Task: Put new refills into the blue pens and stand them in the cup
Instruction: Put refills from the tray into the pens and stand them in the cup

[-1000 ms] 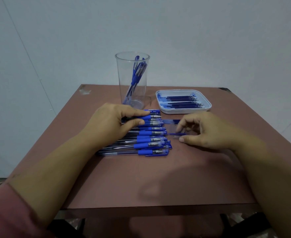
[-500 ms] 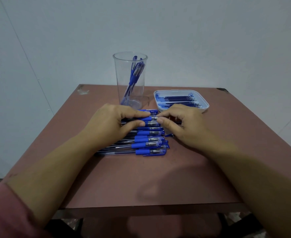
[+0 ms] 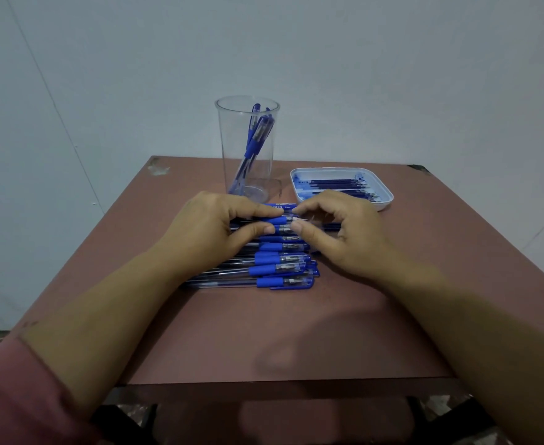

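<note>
Pale grey wall backs a reddish-brown table [image 3: 296, 332], where a row of blue pens [image 3: 277, 271] lies side by side at the middle, their blue grips and clear ends toward the right. Behind the row stands a clear plastic cup [image 3: 248, 149] with a few pens leaning inside, and a white tray [image 3: 388, 195] of dark refills [image 3: 334, 186] sits to its right. The left hand [image 3: 206, 232] pinches the blue grip of one pen [image 3: 280, 220] near the row's far end between thumb and forefinger. The right hand [image 3: 344, 232] pinches the clear end just beyond the grip. This looks like the opening step. Next calls for a steady twist or pull to part the pen without scattering its neighbours.
</note>
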A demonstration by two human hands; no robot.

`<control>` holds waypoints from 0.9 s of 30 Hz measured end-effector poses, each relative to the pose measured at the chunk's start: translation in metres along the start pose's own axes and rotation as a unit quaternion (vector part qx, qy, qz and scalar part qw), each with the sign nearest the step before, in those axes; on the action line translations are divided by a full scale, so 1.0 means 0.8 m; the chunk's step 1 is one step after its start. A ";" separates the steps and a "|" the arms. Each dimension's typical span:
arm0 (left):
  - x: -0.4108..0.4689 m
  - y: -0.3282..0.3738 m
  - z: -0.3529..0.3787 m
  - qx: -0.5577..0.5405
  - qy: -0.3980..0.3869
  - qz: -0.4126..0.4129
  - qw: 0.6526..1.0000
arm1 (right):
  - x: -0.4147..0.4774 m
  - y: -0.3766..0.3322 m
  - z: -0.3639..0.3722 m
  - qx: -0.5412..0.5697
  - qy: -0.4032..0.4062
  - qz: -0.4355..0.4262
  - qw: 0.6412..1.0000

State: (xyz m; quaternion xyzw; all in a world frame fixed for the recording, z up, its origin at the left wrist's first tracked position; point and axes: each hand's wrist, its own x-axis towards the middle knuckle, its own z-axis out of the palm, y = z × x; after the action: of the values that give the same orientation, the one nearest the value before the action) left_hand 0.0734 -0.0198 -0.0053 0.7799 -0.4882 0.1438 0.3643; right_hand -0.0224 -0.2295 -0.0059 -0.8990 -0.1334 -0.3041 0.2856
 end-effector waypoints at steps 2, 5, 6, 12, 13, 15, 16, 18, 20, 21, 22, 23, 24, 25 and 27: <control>0.000 -0.001 0.000 0.007 0.001 -0.002 1.000 | 0.001 0.002 0.001 -0.020 0.004 -0.021 1.000; -0.001 -0.004 0.001 0.009 0.002 -0.002 1.000 | 0.001 0.001 0.002 -0.027 0.004 -0.033 0.999; -0.001 -0.004 0.001 0.009 0.003 0.000 1.000 | 0.000 0.000 0.002 -0.023 0.003 -0.030 0.999; -0.001 -0.004 0.001 0.013 0.002 -0.002 1.000 | -0.001 0.000 0.000 -0.032 -0.001 -0.021 0.999; -0.001 -0.005 0.002 0.015 0.002 -0.005 1.000 | 0.000 0.000 0.001 -0.043 -0.001 -0.031 0.999; -0.001 -0.005 0.001 0.014 0.001 -0.006 1.000 | 0.000 0.001 0.001 -0.048 -0.001 -0.037 0.998; -0.001 -0.005 0.001 0.012 0.002 -0.005 1.000 | -0.001 0.000 0.000 -0.041 -0.001 -0.032 0.999; 0.000 -0.004 0.001 0.013 0.002 -0.002 1.000 | -0.001 -0.001 0.001 -0.023 -0.001 -0.011 1.000; 0.000 -0.004 0.001 0.018 0.002 0.002 1.000 | 0.000 0.000 0.001 -0.025 -0.002 -0.007 1.000; 0.000 -0.004 0.001 0.020 0.000 0.002 1.000 | 0.000 0.001 0.002 -0.032 -0.004 -0.010 0.999; 0.000 -0.004 0.001 0.021 -0.001 0.000 1.000 | 0.000 0.001 0.002 -0.037 -0.007 -0.012 0.999; 0.000 -0.005 0.001 0.021 -0.001 -0.002 1.000 | 0.000 0.001 0.002 -0.038 -0.011 -0.013 0.999; 0.000 -0.005 0.002 0.020 0.000 -0.002 1.000 | 0.000 0.000 0.001 -0.036 -0.013 -0.011 0.999; 0.000 -0.005 0.002 0.019 0.000 -0.001 1.000 | -0.001 -0.001 0.000 -0.030 -0.013 -0.007 0.999; 0.000 -0.005 0.002 0.018 0.001 0.003 1.000 | -0.002 -0.002 0.000 -0.017 -0.008 0.008 1.000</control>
State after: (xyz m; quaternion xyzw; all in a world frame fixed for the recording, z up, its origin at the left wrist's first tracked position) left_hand 0.0765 -0.0197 -0.0079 0.7846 -0.4873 0.1545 0.3507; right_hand -0.0238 -0.2285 -0.0061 -0.9071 -0.1233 -0.2971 0.2714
